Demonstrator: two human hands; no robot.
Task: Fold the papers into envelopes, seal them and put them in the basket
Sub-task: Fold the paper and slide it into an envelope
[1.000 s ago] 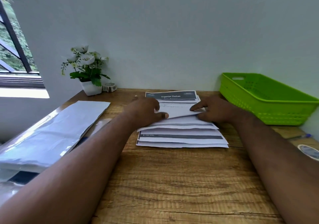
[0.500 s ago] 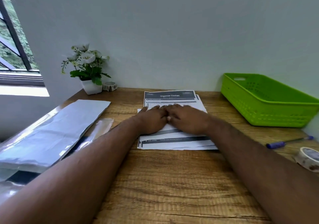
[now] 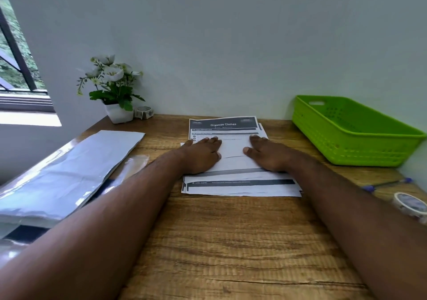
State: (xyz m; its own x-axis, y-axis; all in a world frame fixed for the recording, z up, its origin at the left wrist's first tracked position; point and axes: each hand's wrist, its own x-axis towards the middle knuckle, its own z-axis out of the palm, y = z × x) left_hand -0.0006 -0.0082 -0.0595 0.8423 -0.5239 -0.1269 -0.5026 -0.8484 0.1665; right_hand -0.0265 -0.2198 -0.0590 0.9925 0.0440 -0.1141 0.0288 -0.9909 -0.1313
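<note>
Pressing flat, fingers straight, left hand (image 3: 201, 155) and right hand (image 3: 267, 154) on the folded paper (image 3: 233, 151), basket (image 3: 346, 138) nearby.

Both hands flat on folded sheet (image 3: 233, 151) atop paper stack (image 3: 240, 184), mid desk (image 3: 231, 242). Left hand (image 3: 203, 154) & right hand (image 3: 268, 154) apart, fingers straight, pressing sheet's left & right ends. Top page reads "Organize Clothes". Green basket (image 3: 346, 142) at right by wall. Pen (image 3: 388, 183) & tape roll (image 3: 411, 205) near right edge. Silver pouches (image 3: 69, 175) at left. Flower pot (image 3: 117, 113) & 2nd tape roll (image 3: 143, 112) in back-left corner, window (image 3: 16, 68) far left.
</note>
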